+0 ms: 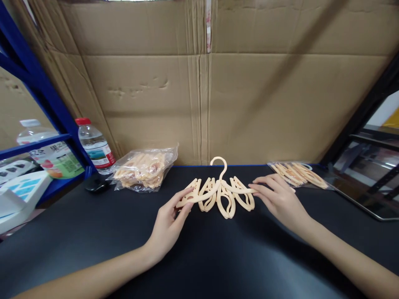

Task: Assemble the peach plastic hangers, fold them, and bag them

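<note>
A cream-coloured folding clothes hanger (208,196) has both arms spread out, its hook pointing up and away from me. My left hand (170,220) pinches the end of its left arm between thumb and fingers. At the other side, my right hand (277,201) grips the end of the right arm, with the fingers laid over it. Several folded hangers (227,207) of the same colour lie fanned out on the black table (199,257), behind and below the spread hanger, which partly covers them.
Clear plastic bags of similar cream pieces lie at the back left (145,168) and back right (299,174). A red-capped water bottle (96,149) and a black object (96,183) stand left, by a blue frame (67,139). Cardboard (199,91) walls the back; a black-framed panel (364,178) stands right.
</note>
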### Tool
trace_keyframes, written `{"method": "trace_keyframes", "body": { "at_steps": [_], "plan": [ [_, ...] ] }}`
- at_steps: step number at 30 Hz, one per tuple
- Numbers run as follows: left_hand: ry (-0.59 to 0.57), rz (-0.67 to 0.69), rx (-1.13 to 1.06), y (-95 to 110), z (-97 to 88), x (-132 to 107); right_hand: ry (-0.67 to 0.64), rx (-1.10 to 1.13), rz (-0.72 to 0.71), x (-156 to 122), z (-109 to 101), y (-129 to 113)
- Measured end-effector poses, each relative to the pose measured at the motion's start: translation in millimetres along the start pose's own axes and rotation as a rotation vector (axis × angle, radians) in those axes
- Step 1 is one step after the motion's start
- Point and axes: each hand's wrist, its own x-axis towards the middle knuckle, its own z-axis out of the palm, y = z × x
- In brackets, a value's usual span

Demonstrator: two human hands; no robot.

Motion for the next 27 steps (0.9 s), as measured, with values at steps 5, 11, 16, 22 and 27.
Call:
{"method": "trace_keyframes", "body": {
  "at_steps": [5, 11, 16, 22, 27],
  "plan": [
    [0.038, -0.009, -0.03, -2, 1.4, -1, 0.056, -0.311, 0.08, -2, -4, -4],
    [0.025, 0.004, -0.035, -4, 0.9, 0, 0.135, -0.513, 0.071, -2, -8, -10],
    [0.02, -0.009, -0.043, -5, 1.3, 0, 0.109, -0.542, 0.072, -2, -7, -11],
    [0.024, -0.029, -0.05, -3, 1.6, 1, 0.229, -0.046, 0.118, -1, -2, -15],
    [0.04, -0.025, -0.067, -4, 1.8, 1, 0.193, 0.534, 0.355, 1, 0, -15]
  ]
}}
